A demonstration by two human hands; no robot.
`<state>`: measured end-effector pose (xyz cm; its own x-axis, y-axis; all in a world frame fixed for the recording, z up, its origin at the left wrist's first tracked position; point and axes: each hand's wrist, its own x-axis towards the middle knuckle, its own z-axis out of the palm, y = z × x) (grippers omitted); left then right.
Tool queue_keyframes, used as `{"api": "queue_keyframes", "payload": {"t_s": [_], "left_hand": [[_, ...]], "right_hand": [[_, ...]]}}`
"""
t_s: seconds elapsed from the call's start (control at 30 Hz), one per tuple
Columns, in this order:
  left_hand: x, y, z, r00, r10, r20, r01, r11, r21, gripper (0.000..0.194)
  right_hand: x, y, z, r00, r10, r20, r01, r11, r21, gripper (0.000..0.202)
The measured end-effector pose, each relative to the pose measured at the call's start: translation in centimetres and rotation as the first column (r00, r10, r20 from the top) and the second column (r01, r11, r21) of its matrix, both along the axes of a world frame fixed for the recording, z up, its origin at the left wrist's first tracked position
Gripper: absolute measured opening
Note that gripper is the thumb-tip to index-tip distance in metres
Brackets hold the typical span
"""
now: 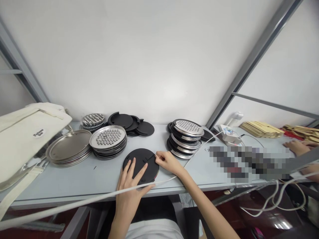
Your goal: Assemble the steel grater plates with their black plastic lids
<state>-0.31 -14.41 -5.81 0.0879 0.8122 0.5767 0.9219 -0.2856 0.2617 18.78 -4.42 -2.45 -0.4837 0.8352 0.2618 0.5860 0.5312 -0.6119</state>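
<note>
A round black plastic disc (141, 159) lies on the table in front of me, with small raised tabs and a thin slot on its upper face. My left hand (131, 181) rests on the disc's lower left part, fingers spread across it. At the disc's upper right edge, my right hand (165, 161) is closed in a pinch; whatever its fingertips hold is hidden. To the left stands a stack of round metal grater plates (108, 136). On the right is a pile of black discs fitted with metal grater plates (188, 127).
Plain metal discs (71, 146) are stacked beside a cream bag (32, 132). Loose black discs (146, 127) lie near the wall. A white cable (99, 199) crosses in front of me. At right are a white box (228, 132), yellowish flat pieces (261, 129) and another person's hands (296, 147).
</note>
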Motion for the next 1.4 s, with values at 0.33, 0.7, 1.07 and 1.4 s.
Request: {"api": "queue_keyframes", "payload": {"t_s": [0.33, 0.7, 1.07, 1.4], "left_hand": [[0.0, 0.0, 0.3, 0.999, -0.019, 0.04, 0.019, 1.0, 0.0, 0.057], [-0.1, -0.1, 0.2, 0.999, -0.026, 0.025, 0.027, 0.999, -0.02, 0.057], [-0.6, -0.2, 0.4, 0.996, -0.09, -0.007, 0.09, 0.995, -0.031, 0.059], [-1.1, -0.3, 0.7, 0.979, -0.204, -0.011, 0.203, 0.976, -0.084, 0.063]], "right_hand": [[-0.2, -0.6, -0.3, 0.997, -0.069, -0.028, 0.071, 0.992, 0.099, 0.025], [0.0, -0.4, -0.5, 0.997, -0.056, -0.045, 0.061, 0.992, 0.109, 0.016], [-0.3, -0.1, -0.7, 0.977, -0.209, 0.047, 0.2, 0.969, 0.143, 0.021], [-0.2, -0.3, -0.2, 0.994, -0.112, 0.011, 0.111, 0.991, 0.075, 0.029]]}}
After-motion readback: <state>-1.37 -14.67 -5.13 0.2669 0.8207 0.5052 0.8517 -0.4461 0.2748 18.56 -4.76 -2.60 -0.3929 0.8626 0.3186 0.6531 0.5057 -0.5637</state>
